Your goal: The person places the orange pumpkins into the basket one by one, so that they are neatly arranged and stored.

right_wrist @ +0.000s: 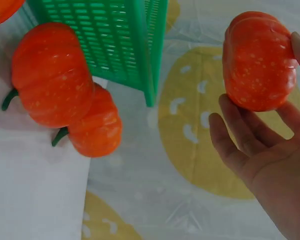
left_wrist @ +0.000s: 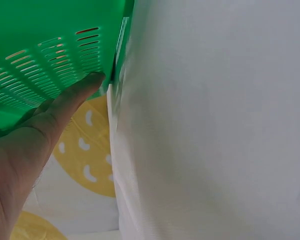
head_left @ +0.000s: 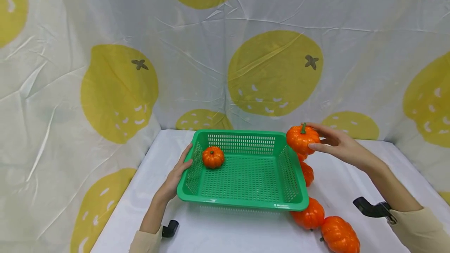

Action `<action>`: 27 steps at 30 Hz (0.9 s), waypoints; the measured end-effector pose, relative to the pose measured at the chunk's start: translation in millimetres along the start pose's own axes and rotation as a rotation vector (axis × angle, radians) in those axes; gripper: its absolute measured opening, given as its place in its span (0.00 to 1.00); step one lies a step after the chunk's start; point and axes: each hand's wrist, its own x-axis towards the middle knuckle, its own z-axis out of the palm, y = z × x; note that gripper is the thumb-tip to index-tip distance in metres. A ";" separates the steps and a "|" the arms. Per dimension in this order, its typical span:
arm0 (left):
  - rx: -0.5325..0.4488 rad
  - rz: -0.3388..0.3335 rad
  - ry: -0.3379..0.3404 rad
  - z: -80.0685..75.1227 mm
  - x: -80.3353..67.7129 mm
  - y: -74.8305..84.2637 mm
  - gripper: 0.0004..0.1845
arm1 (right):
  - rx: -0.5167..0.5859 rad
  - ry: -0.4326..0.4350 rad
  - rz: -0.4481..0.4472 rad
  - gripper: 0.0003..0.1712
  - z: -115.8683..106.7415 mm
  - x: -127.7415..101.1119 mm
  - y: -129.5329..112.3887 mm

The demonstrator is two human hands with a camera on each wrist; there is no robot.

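My right hand [head_left: 337, 145] holds a small orange pumpkin [head_left: 299, 140] with a green stem, thumb on one side and fingers on the other. It is raised at the right rim of a green plastic basket [head_left: 242, 204]. In the right wrist view the same pumpkin [right_wrist: 257, 62] shows between thumb and fingers, apart from the basket wall. My left hand [head_left: 175, 178] grips the basket's left side, thumb at the rim; the left wrist view shows a finger [left_wrist: 75, 97] along the slotted outer wall. Inside the basket, toward its back left, lies another small pumpkin [head_left: 213, 157].
Several more pumpkins line the basket's right side on the white table, among them one at the front corner [head_left: 311, 214] and one nearest me [head_left: 340, 234]. A lemon-print cloth [head_left: 197, 69] hangs behind and along the sides of the table.
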 end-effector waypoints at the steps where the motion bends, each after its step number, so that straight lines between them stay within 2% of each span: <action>1: -0.002 0.001 0.000 0.2 0.1 0.0 0.33 | 0.003 -0.004 -0.010 0.37 0.9 4.0 -2.2; 11: -0.015 0.003 -0.005 -0.2 -0.2 -0.4 0.33 | 0.063 -0.038 -0.057 0.36 22.1 45.0 -15.2; 27: -0.008 -0.008 0.001 0.0 0.7 0.2 0.33 | 0.136 -0.115 -0.018 0.39 70.0 106.6 -25.2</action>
